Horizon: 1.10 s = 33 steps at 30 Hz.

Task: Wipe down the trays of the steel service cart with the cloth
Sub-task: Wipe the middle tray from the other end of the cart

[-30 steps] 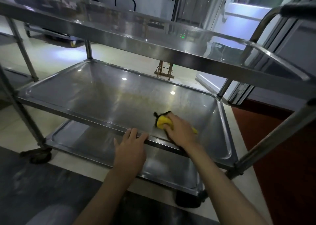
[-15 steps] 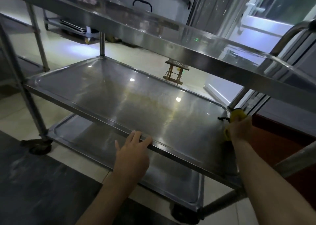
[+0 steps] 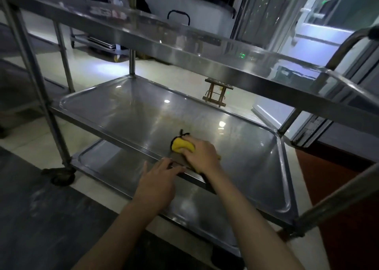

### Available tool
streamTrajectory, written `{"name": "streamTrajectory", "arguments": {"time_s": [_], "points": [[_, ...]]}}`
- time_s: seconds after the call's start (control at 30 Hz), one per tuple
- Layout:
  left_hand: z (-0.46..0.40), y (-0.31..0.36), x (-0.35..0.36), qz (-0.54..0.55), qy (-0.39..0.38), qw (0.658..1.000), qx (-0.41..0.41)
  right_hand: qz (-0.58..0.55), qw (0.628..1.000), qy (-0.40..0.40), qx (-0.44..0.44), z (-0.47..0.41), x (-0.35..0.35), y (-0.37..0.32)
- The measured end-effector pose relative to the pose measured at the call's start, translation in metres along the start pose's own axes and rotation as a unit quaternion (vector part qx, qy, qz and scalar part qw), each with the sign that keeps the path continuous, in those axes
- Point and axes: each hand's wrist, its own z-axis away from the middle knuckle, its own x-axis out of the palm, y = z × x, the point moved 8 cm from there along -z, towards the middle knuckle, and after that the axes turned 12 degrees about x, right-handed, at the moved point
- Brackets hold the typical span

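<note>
Head view, R hand [image 3: 202, 154] on cloth [image 3: 182, 145] (unlabelled)

I see a pale tiled floor [image 3: 98, 68], a small wooden stool [image 3: 217, 94] standing on it, glass doors [image 3: 332, 23] letting in bluish light, green lamps glowing.

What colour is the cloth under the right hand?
Yellow cloth with a dark edge, under the right hand; head view.

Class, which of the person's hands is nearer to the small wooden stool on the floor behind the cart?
The right hand, on the yellow cloth on the middle tray, is nearer the stool. The left hand rests on the tray's near edge.
</note>
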Motion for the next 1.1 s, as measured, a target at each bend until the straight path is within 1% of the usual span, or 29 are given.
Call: {"name": "streamTrajectory", "arguments": {"time_s": [0.03, 0.1, 0.2, 0.27, 0.37, 0.43, 0.53, 0.6, 0.67, 0.73, 0.8, 0.87, 0.9, 0.97, 1.03, 1.1], "points": [[0.000, -0.001, -0.002, -0.004, -0.014, 1.000, 0.008, -0.002, 1.000, -0.008, -0.023, 0.006, 0.005, -0.006], [0.000, -0.002, -0.006, -0.013, -0.038, 0.999, 0.021, 0.004, 0.999, -0.024, -0.037, 0.012, 0.008, -0.001], [-0.001, 0.000, -0.011, -0.023, -0.084, 0.996, 0.030, 0.004, 1.000, -0.010, -0.009, 0.010, -0.010, 0.033], [-0.004, 0.001, -0.011, -0.021, -0.113, 0.993, 0.034, 0.008, 0.999, 0.007, 0.039, 0.008, -0.025, 0.074], [-0.009, -0.002, -0.011, -0.015, -0.132, 0.990, 0.040, 0.021, 0.988, 0.048, 0.145, 0.007, -0.053, 0.141], [-0.012, -0.005, -0.009, -0.017, -0.139, 0.989, 0.042, 0.031, 0.972, 0.094, 0.214, 0.005, -0.070, 0.184], [-0.013, -0.006, -0.007, -0.026, -0.149, 0.987, 0.048, 0.046, 0.937, 0.164, 0.306, 0.000, -0.093, 0.235], [-0.015, -0.003, -0.008, -0.031, -0.144, 0.987, 0.057, 0.036, 0.927, 0.168, 0.332, -0.011, -0.100, 0.252], [-0.019, -0.001, -0.012, -0.037, -0.129, 0.988, 0.071, 0.019, 0.936, 0.152, 0.318, -0.029, -0.100, 0.245], [-0.022, 0.000, -0.017, -0.032, -0.112, 0.990, 0.084, 0.003, 0.950, 0.130, 0.282, -0.047, -0.090, 0.214], [-0.026, -0.003, -0.024, -0.030, -0.101, 0.990, 0.097, 0.019, 0.969, 0.101, 0.226, -0.063, -0.067, 0.163], [-0.031, -0.009, -0.036, -0.005, -0.092, 0.990, 0.104, 0.036, 0.986, 0.049, 0.155, -0.074, -0.034, 0.103], [-0.034, -0.014, -0.044, 0.016, -0.079, 0.992, 0.102, 0.037, 0.992, 0.018, 0.119, -0.074, -0.016, 0.073], [-0.037, -0.028, -0.071, 0.030, -0.027, 0.996, 0.086, 0.034, 0.998, -0.034, 0.043, -0.065, 0.014, 0.020], [-0.039, -0.051, -0.098, 0.008, 0.032, 0.998, 0.057, 0.013, 0.998, -0.057, -0.029, -0.044, 0.033, -0.022], [-0.038, -0.078, -0.115, -0.013, 0.062, 0.998, 0.025, -0.022, 0.994, -0.073, -0.077, -0.022, 0.039, -0.043]]}}
